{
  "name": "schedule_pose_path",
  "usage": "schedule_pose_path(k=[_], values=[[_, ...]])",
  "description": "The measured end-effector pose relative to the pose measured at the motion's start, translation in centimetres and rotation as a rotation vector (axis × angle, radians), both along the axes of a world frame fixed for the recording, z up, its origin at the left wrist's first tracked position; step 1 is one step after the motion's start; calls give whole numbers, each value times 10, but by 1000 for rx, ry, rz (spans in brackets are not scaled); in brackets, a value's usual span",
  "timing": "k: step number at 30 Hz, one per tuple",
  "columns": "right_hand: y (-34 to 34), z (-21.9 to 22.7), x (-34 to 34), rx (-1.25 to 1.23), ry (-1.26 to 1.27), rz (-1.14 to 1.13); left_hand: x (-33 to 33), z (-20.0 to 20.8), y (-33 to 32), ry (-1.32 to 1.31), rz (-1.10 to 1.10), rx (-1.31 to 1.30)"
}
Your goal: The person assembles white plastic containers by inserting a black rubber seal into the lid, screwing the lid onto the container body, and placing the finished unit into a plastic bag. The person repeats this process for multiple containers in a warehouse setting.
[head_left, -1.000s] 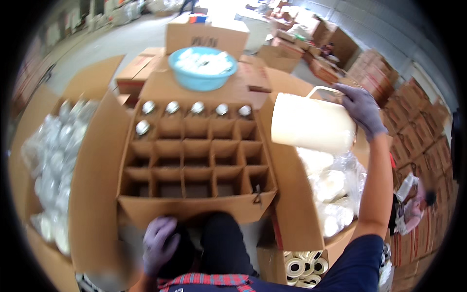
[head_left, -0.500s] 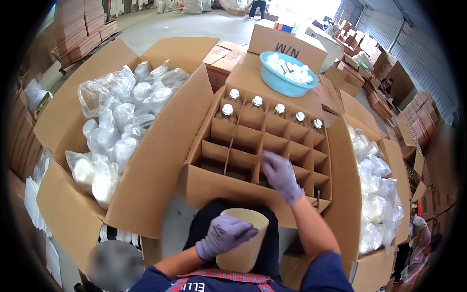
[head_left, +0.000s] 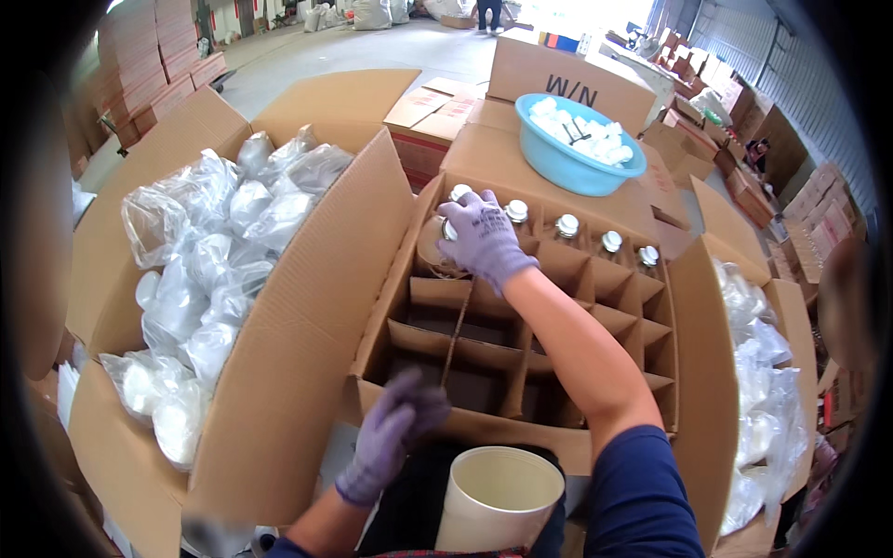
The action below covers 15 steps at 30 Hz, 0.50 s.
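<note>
My right hand point(head_left: 486, 238), in a purple glove, reaches into the divided carton point(head_left: 502, 430) with its fingers closed round the white cap of a clear bottle point(head_left: 432, 249) in the left column. Part of that cap shows between the fingers. Behind, a row of bottles with white caps point(head_left: 567, 225) stands in the far compartments. My left hand point(head_left: 395, 430), gloved too, hovers by the carton's near left corner; motion smears its fingers. On my lap stands a cream plastic bucket point(head_left: 502, 484), and neither hand touches it.
At left stands a big open carton point(head_left: 288, 372) full of bagged white plastic pieces point(head_left: 214, 260); another with similar bags point(head_left: 763, 372) is at right. A blue basin point(head_left: 577, 158) of white caps sits behind the divided carton. Stacked boxes and a distant person lie beyond.
My right hand has gone from the near compartments to the bottle at far left and closed on its cap. The left hand has left the bucket and moved forward and left.
</note>
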State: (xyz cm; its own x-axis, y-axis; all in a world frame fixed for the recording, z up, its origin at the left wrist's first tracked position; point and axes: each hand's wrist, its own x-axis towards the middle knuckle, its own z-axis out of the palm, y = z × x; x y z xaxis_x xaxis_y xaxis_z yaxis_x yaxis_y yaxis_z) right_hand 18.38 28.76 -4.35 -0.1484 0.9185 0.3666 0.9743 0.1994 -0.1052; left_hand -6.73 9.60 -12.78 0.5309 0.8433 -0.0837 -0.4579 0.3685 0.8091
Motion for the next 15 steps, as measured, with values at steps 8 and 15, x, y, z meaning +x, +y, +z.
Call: schedule_pose_path(k=[8, 15], values=[[-266, 95, -19, 242, -23, 417, 79, 57, 53, -508, -302, -51], [-304, 28, 26, -210, 826, 95, 39, 62, -47, 231, -486, 344]])
